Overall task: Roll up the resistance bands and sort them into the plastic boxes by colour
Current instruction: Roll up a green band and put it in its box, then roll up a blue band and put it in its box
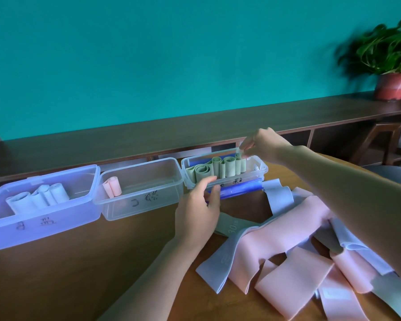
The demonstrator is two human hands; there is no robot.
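A wooden table point(56, 274) carries three clear plastic boxes in a row. The left box point(42, 218) has white-blue rolls, the middle box point(139, 202) one pink roll point(112, 186), and the right box point(225, 174) is packed with upright green rolls point(218, 169). Unrolled pink and blue bands point(299, 251) lie heaped to the right. The left hand point(199, 214), fingers curled, grips the right box's near wall. The right hand point(262, 142) pinches something small at the far corner; what it is cannot be told. Crowded rolls could spring loose or unroll if nudged.
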